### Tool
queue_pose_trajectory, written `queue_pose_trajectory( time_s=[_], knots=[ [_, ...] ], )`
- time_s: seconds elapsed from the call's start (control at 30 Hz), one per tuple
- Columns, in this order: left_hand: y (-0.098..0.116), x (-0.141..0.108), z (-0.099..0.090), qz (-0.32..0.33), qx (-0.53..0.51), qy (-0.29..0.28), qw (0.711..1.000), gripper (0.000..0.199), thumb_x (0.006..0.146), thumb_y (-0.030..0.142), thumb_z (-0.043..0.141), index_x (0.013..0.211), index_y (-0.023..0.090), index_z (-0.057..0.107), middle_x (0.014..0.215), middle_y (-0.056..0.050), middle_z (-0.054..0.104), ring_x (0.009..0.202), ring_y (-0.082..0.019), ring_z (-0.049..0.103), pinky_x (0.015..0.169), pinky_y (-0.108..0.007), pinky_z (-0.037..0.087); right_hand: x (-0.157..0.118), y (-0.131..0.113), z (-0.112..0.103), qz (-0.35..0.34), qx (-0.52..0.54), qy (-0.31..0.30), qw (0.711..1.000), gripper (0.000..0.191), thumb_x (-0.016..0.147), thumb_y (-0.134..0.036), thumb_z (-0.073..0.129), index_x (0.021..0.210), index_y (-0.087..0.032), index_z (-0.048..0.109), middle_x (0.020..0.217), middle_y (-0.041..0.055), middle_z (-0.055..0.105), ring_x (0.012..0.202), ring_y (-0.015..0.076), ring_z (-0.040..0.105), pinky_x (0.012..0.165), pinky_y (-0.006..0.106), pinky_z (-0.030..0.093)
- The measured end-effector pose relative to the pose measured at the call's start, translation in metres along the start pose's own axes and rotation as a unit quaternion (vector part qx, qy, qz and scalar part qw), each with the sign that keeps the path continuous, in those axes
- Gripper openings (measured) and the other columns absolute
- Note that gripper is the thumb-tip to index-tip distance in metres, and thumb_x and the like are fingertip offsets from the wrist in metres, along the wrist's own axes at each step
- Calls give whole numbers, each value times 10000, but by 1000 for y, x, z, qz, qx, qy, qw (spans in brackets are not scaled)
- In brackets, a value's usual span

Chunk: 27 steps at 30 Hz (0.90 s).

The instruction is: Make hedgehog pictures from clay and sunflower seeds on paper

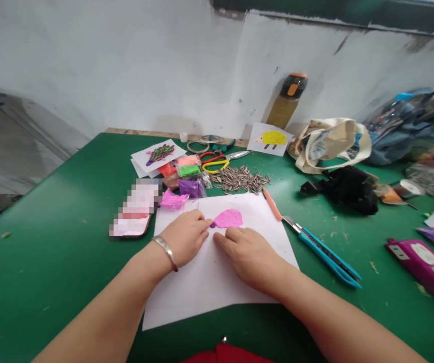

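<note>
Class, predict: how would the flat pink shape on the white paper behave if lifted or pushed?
The pink shape looks thin and uneven, like soft clay, so it would probably flop. Lying flat on the white paper, it may cling rather than slide. Its flat form makes rolling unlikely.

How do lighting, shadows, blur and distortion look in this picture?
Head view: light fairly even, with a soft shadow beside the bottle on the wall; head view: the bottle leans outward, probably wide-angle distortion; head view: mosaic blocks hide most of the phone; head view: the blue bag at right looks soft, while the pink patch stands out clearly.
</note>
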State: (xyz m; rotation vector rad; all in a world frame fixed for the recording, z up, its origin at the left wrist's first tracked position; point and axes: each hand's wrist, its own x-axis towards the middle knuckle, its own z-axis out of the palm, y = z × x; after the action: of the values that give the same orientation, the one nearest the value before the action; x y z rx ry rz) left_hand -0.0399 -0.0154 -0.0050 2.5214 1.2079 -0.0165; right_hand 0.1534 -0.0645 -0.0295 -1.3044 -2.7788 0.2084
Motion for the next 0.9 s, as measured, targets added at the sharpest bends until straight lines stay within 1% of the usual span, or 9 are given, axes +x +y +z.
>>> queue_pose_trajectory(
  time_s=[0.07, 0.13, 0.3, 0.47, 0.6, 0.67, 0.8, 0.9],
  knots=[
    [-3, -1, -2, 3, -31, 1, 1000, 351, 908, 147, 418, 1228, 161, 561, 1041, -82, 602, 983, -200, 547, 882, -319, 420, 0, 0, -1, 2, 3, -1, 1000, 230, 910, -141, 380, 1091, -174, 517, 858, 36, 550, 696, 171, 448, 642, 321, 254],
    [-3, -2, -2, 10, -31, 1, 999, 358, 908, 143, 419, 1239, 174, 553, 1034, -77, 602, 971, -199, 548, 869, -319, 423, 1, 1, -2, 2, 7, -3, 1000, 231, 909, -138, 378, 1089, -171, 519, 863, 38, 554, 698, 171, 452, 645, 320, 257],
    [7, -3, 4, 12, 45, 4, 999, 274, 915, 184, 440, 1120, 192, 622, 908, -73, 564, 810, -209, 525, 743, -338, 424, 1, 0, -1, 1, 8, -5, 1000, 232, 918, -145, 370, 1087, -164, 527, 865, 44, 564, 706, 174, 463, 642, 322, 257],
    [12, -1, 5, 0, 97, -3, 995, 244, 920, 210, 453, 1088, 177, 627, 891, -77, 553, 775, -209, 504, 722, -346, 413, 1, 0, 0, 1, 7, 0, 1000, 245, 909, -143, 381, 1104, -166, 526, 862, 44, 565, 702, 175, 465, 632, 324, 254],
    [6, -2, 3, 14, 60, -3, 998, 247, 924, 218, 452, 1105, 189, 618, 920, -70, 558, 831, -206, 520, 759, -332, 421, 1, 1, 0, 4, 6, -2, 1000, 248, 901, -135, 381, 1097, -167, 531, 863, 44, 565, 699, 176, 464, 630, 323, 256],
    [4, -2, 3, 20, 50, -4, 999, 243, 929, 216, 441, 1083, 185, 626, 926, -69, 562, 848, -205, 527, 777, -333, 424, 2, 1, -1, 4, 6, -4, 1000, 253, 899, -134, 380, 1098, -166, 533, 866, 46, 567, 699, 177, 464, 631, 322, 257],
    [6, -2, 1, 10, 61, -9, 998, 238, 923, 220, 442, 1043, 167, 641, 933, -80, 571, 839, -219, 537, 779, -358, 431, 2, 1, -2, 4, 11, -6, 1000, 257, 886, -121, 385, 1084, -166, 541, 861, 45, 567, 701, 178, 467, 631, 319, 262],
    [6, -3, -2, 8, 43, -15, 999, 248, 916, 223, 450, 1059, 173, 647, 956, -82, 582, 867, -222, 548, 801, -360, 436, 2, 1, -3, 6, 14, -6, 1000, 258, 881, -114, 392, 1085, -168, 542, 864, 46, 571, 700, 176, 469, 634, 315, 267]
  ],
)
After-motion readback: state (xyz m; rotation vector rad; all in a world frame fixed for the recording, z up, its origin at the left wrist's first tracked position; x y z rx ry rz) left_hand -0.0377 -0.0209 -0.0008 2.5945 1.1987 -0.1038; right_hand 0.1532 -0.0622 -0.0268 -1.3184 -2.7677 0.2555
